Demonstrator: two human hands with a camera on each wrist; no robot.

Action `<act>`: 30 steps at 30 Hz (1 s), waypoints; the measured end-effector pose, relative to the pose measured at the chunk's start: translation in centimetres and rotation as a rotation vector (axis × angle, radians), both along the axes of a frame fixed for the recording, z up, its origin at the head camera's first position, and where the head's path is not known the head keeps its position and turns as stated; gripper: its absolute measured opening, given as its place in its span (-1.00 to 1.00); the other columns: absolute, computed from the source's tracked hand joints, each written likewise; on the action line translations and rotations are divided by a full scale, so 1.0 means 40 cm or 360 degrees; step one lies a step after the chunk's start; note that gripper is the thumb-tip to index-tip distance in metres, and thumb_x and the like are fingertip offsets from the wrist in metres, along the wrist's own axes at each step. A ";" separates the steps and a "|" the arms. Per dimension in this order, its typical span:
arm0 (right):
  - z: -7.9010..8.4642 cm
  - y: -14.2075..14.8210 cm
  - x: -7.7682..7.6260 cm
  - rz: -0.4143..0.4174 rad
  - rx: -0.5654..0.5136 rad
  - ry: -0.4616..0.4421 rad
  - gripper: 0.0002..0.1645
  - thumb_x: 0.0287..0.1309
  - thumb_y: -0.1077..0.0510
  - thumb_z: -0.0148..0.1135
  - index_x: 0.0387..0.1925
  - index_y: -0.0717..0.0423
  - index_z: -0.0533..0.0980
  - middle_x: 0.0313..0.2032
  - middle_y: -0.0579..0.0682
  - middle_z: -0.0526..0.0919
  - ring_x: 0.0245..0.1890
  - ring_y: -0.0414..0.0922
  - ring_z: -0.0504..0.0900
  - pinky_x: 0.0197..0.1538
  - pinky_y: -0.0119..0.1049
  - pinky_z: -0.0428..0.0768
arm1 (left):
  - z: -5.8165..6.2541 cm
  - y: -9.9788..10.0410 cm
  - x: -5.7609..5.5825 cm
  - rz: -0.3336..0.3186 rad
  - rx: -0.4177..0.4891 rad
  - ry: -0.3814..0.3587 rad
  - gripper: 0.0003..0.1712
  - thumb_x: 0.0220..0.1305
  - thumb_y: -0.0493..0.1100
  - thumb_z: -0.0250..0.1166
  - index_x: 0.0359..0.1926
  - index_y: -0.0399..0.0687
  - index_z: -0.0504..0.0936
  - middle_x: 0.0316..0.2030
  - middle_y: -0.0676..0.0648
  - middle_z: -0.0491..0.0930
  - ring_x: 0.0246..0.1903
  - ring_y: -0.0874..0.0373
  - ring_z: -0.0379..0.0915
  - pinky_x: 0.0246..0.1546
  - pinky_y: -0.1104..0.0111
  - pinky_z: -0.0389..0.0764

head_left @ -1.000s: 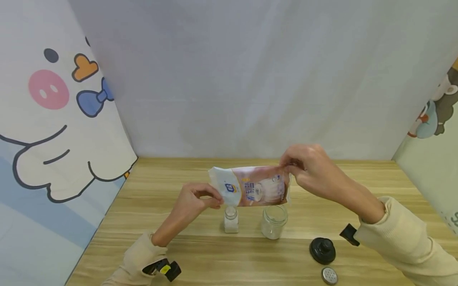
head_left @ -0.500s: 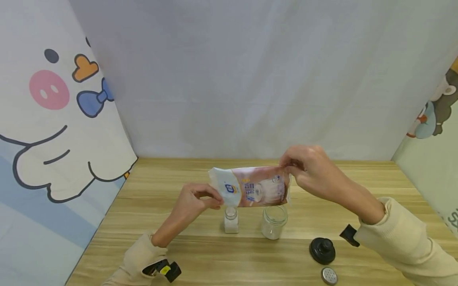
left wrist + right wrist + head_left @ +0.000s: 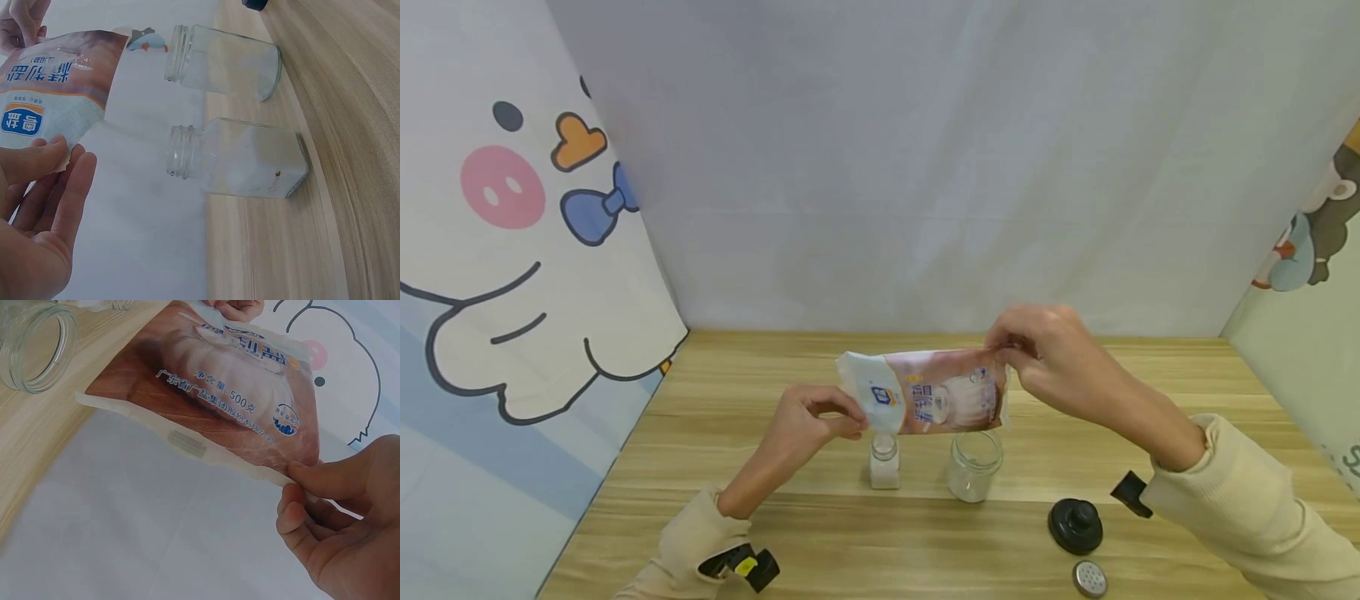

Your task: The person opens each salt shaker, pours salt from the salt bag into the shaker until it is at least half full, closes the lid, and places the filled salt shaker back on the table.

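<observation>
A salt bag (image 3: 936,392), brown and pale blue with printed characters, is held sideways above the table. My left hand (image 3: 812,417) pinches its lower left corner between thumb and fingers, and my right hand (image 3: 1045,354) pinches its upper right corner. Under the bag's left end stands a small square glass bottle (image 3: 256,159), uncapped, with white contents inside. Beside it a wider round glass jar (image 3: 974,471) stands with its mouth uncovered. The bag's lower edge hangs just above both mouths in the head view. Whether salt is running out cannot be made out.
Toward the front right of the wooden table (image 3: 820,550) lie a black knobbed lid (image 3: 1077,527) and, nearer, a perforated metal shaker cap (image 3: 1090,577). A pale cloth backdrop (image 3: 925,167) rises behind the table, with cartoon-printed panels at both sides.
</observation>
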State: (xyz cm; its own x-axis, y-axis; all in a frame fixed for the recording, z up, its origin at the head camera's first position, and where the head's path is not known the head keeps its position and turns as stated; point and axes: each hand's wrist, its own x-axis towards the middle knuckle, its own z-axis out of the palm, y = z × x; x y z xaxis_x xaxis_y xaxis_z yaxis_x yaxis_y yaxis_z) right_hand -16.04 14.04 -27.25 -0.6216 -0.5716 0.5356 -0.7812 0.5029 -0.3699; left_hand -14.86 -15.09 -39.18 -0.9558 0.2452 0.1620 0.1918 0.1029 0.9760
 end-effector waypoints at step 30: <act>-0.006 0.001 -0.005 0.0025 -0.0013 0.0038 -0.65 -0.12 0.62 0.14 -0.49 0.15 0.61 -0.51 -0.09 0.60 -0.59 -0.27 0.36 -0.58 -0.44 0.41 | -0.004 0.000 -0.002 0.0017 -0.0027 0.0007 -0.96 0.01 -0.45 0.37 -0.44 -0.35 0.68 -0.40 -0.24 0.66 -0.36 -0.06 0.64 -0.33 0.20 0.70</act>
State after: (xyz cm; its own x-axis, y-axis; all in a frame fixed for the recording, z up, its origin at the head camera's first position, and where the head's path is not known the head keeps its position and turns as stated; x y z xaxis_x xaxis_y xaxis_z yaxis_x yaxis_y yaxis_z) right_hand -16.25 14.08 -27.49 -0.5992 -0.5770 0.5550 -0.7979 0.4873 -0.3548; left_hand -14.95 -15.08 -39.35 -0.9577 0.2379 0.1620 0.1948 0.1215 0.9733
